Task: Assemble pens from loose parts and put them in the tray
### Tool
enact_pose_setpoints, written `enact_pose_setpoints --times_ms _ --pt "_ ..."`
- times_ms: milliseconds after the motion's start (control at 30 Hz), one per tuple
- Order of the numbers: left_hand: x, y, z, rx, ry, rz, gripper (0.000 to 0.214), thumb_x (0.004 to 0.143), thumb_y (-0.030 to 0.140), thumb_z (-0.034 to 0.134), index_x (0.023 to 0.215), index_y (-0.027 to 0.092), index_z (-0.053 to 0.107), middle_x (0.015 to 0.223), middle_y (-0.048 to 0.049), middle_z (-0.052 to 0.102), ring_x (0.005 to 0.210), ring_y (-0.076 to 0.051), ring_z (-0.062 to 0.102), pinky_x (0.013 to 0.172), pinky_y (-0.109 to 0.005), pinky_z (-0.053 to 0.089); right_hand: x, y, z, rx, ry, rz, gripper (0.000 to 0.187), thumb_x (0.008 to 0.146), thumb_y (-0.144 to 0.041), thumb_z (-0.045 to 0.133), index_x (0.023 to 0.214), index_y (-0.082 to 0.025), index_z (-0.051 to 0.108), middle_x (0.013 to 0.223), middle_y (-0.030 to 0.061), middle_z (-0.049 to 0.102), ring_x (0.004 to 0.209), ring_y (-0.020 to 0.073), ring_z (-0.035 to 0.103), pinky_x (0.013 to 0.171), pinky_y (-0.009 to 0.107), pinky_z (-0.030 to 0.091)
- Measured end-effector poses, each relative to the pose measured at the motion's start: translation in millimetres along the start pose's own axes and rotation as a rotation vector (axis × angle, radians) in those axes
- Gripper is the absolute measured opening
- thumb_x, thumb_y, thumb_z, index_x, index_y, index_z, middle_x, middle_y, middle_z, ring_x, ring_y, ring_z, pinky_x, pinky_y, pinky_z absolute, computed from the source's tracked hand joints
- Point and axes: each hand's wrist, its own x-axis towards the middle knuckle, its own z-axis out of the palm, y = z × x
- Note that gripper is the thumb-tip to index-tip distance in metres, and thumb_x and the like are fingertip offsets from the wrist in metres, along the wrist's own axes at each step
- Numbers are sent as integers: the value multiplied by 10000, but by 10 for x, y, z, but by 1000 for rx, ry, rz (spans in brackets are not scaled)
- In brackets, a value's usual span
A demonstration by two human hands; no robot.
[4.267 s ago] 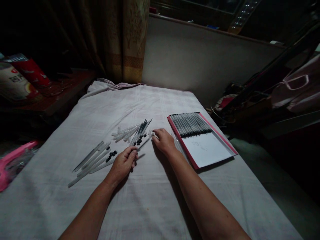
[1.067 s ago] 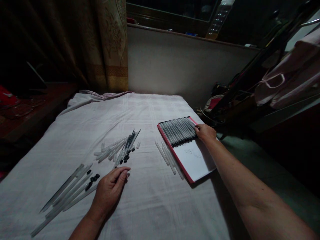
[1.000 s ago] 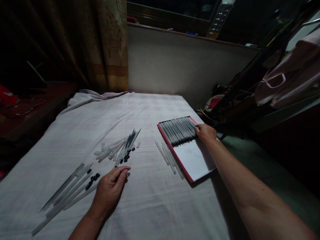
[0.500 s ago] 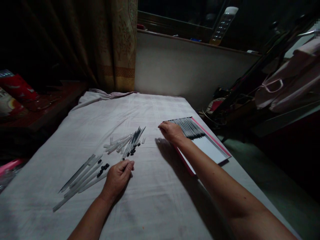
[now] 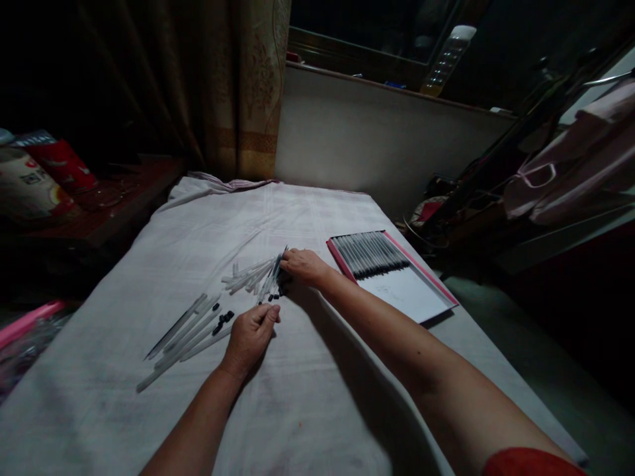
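Observation:
My right hand reaches to the edge of a bunch of dark-tipped pen refills; its fingers are drawn together there, and what they hold, if anything, is hidden. Just below the bunch is my left hand, closed with thumb against curled fingers; its contents do not show. Clear pen barrels lie left of the refills, with small black pen caps at their lower end. Nearer the left, longer pale tubes are spread out beside another cluster of black pen caps.
A shallow box with pink edges holds a row of clear pens above a white sheet. White cloth covers the table. A jar stands on a side table at left. A bottle is on the windowsill.
My right hand has moved left from the box's corner to the bunch of refills, uncovering the whole pen row. My left hand stays closed near the bunch. The view has shifted slightly.

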Motion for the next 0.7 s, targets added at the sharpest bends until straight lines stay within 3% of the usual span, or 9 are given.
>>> enact_pose_setpoints --times_ms 100,167,267,333,400,500,600,700 --pt "-11 -22 0 -21 3 2 416 872 513 461 619 204 577 509 25 558 465 -137 570 525 -243 453 -95 -7 -20 59 88 30 255 977 -120 426 1125 -149 631 1175 144 637 1039 231 596 805 303 491" --pt "-19 -51 7 -46 39 2 395 883 506 474 682 198 617 578 14 608 498 -138 597 530 -242 471 -197 -45 -31 204 263 139 209 972 -149 453 1079 -161 633 1142 135 645 1019 216 595 837 302 481" --pt "-22 -80 23 -46 172 47 319 892 475 524 899 195 677 825 -34 706 729 -171 684 668 -267 539 -350 -207 -18 674 626 374 129 927 -235 512 961 -181 624 976 78 659 865 176 600 800 290 489" --pt "-20 -85 35 -29 233 92 330 881 463 559 1040 196 670 982 -68 716 896 -197 692 785 -303 556 -417 -391 25 1138 747 470 144 890 -316 523 904 -196 601 822 20 633 702 142 576 658 261 491" --pt "-20 -86 46 -27 216 111 389 871 464 569 1137 192 644 1090 -94 712 981 -213 688 848 -333 556 -446 -607 95 1521 727 496 177 824 -378 572 865 -207 594 732 -15 601 597 124 544 548 242 457" --pt "-28 -102 58 0 119 91 435 872 458 547 1206 192 626 1157 -109 720 1036 -236 691 893 -357 548 -444 -879 219 1741 660 483 192 721 -381 669 777 -207 610 675 -31 593 578 117 548 547 238 455" --pt "-36 -119 60 36 73 48 444 889 462 485 1193 183 647 1007 -93 760 894 -231 724 795 -329 566 -438 -915 304 1711 549 369 185 741 -374 667 783 -194 656 700 -16 644 623 124 586 613 247 487" --pt "-38 -112 52 0 51 -36 498 927 492 412 1237 165 623 755 -36 730 590 -177 675 583 -271 535 -434 -649 298 1410 385 304 189 847 -319 591 893 -186 717 811 21 718 712 150 642 679 267 506"
